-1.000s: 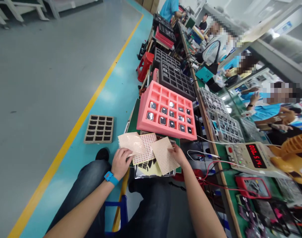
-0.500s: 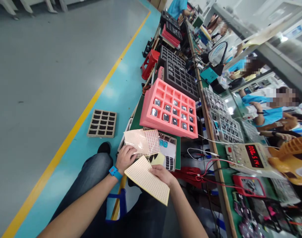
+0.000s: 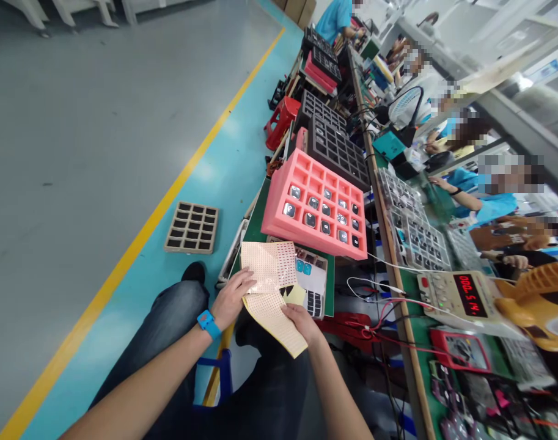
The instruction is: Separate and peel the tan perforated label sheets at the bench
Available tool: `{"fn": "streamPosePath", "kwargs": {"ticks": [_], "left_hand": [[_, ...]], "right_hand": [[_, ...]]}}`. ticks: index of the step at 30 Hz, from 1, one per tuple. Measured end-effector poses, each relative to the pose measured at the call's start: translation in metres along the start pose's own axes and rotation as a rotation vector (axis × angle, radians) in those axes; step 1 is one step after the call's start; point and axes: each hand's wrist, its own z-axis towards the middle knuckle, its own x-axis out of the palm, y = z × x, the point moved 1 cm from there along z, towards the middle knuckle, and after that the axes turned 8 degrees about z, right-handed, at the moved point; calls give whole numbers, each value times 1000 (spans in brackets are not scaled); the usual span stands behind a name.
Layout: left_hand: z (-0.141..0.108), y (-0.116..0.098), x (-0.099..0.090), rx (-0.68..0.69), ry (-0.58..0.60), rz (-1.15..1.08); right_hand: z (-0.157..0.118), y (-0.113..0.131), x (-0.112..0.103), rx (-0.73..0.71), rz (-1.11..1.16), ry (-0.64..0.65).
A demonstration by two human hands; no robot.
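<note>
My right hand (image 3: 301, 321) grips the right edge of a cream sheet (image 3: 274, 321) covered with rows of small marks. My left hand (image 3: 233, 296) has its fingers at that sheet's upper left corner, where it meets a shiny dotted sheet (image 3: 260, 263). What exactly the left fingers pinch is hard to tell. Beside the shiny sheet lies one with red marks (image 3: 286, 263). A pale yellow piece (image 3: 296, 296) lies just above my right hand. Under the sheets, a tray (image 3: 323, 278) holds blue and black pieces.
A pink foam tray (image 3: 272, 211) with small devices stands beyond the sheets, dark trays (image 3: 338, 150) behind it. A beige compartment tray (image 3: 191, 228) is on the floor at left. To the right, a workbench (image 3: 398, 269) bears a power supply (image 3: 448, 293); people sit across it.
The cream sheet has moved up and left, its upper corner now at my left hand and the shiny sheet. The shiny sheet has shifted slightly right.
</note>
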Motion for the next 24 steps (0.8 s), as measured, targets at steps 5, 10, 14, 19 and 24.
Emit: {"fn": "streamPosePath", "kwargs": {"ticks": [5,10,14,19,24], "left_hand": [[-11,-1,-4,-286,-17,18],[-20,6,-12,-523,103,-68],[-16,8,-17,-624,190,-125],[-8,3,-18,-700,285,-152],[-3,0,-15,-763,377,-228]], "right_hand": [[-6,-28,16,-16,66,-39],[-7,-52,22,-49,122,-131],[-9,-62,23,-53,170,-145],[-9,-63,24,-50,193,-161],[-7,-63,24,-48,197,-189]]}}
